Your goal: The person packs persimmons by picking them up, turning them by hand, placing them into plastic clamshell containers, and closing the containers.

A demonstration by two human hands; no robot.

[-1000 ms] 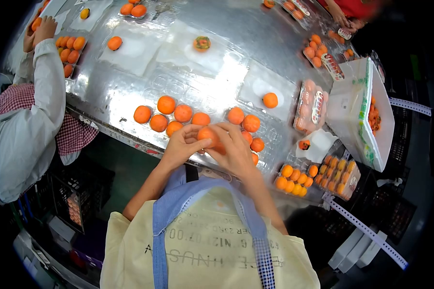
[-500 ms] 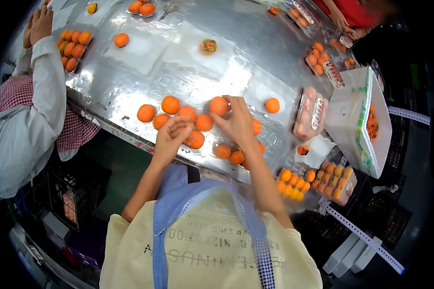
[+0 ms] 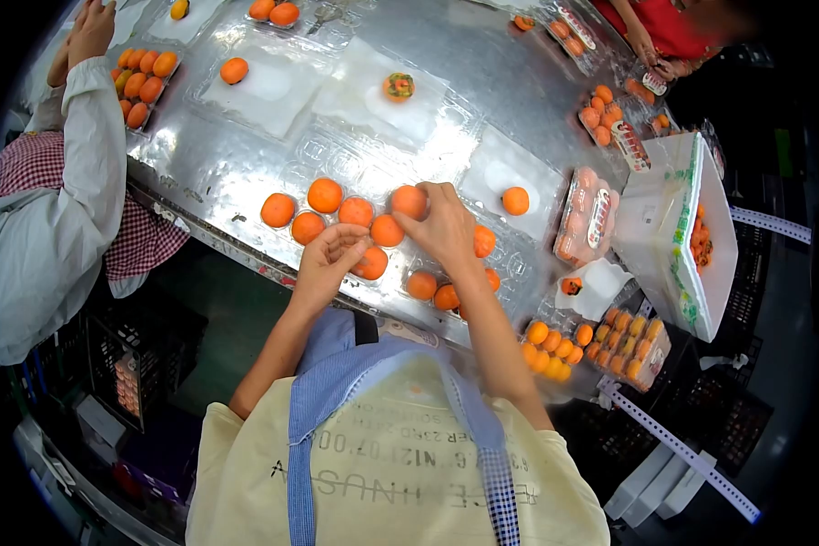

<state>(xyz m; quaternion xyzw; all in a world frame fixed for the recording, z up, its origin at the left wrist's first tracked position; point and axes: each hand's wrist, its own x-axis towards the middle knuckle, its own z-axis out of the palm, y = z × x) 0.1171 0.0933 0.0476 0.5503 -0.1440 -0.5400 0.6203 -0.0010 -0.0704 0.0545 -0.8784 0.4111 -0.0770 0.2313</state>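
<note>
Evidently the right hand [image 3: 441, 226] is closed round a fruit [image 3: 409, 202]; the left hand [image 3: 330, 258], loosely curled, holds nothing visible. Other fruit lies around both. Rightward, the clear tray [image 3: 517, 264] looks part-filled; beyond, a box [image 3: 575, 218] looks full, its label [image 3: 601, 209] unreadable.

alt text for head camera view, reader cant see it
A person's right hand grasps an orange fruit at a metal table, the left hand half open beside more fruit. A co-worker's sleeve shows at left, a white box at right.
</note>
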